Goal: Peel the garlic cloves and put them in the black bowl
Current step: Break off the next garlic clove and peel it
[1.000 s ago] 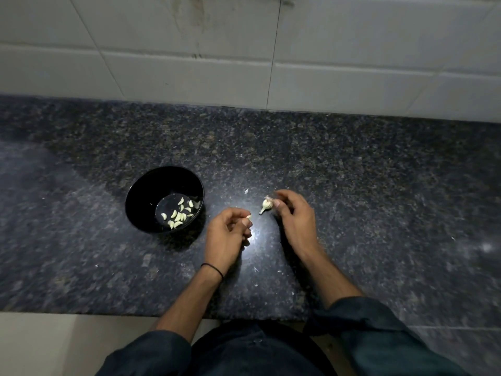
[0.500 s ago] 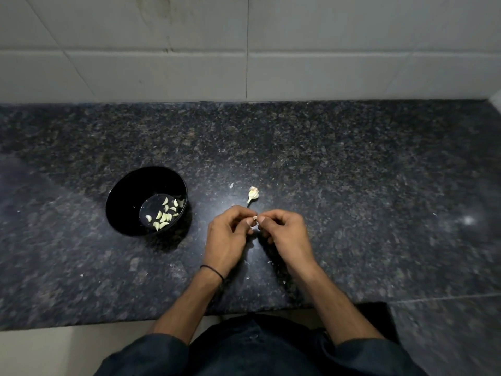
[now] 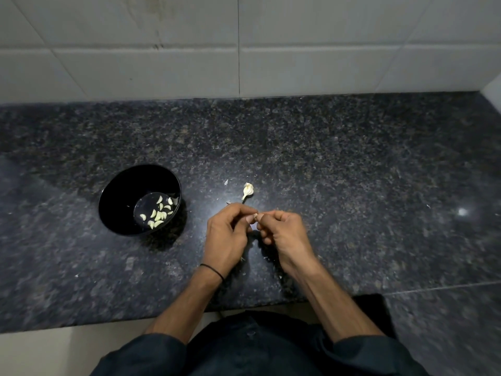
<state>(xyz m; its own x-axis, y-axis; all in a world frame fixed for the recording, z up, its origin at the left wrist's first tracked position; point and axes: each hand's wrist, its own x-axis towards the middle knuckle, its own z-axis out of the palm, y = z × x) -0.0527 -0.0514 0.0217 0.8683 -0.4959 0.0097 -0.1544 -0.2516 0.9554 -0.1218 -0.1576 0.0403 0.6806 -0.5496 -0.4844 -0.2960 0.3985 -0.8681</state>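
Peeled cloves (image 3: 157,214) in black bowl (image 3: 116,196); left hand (image 3: 225,236), right hand (image 3: 287,236) pinching, seemingly, one clove (image 3: 255,216)

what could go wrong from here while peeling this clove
1. The garlic clove is small and only pinched between the fingertips of the left hand and right hand; it may slip onto the countertop among the skin scraps.
2. The black bowl sits off to the left, not under the hands, so the garlic clove could drop on the way over.
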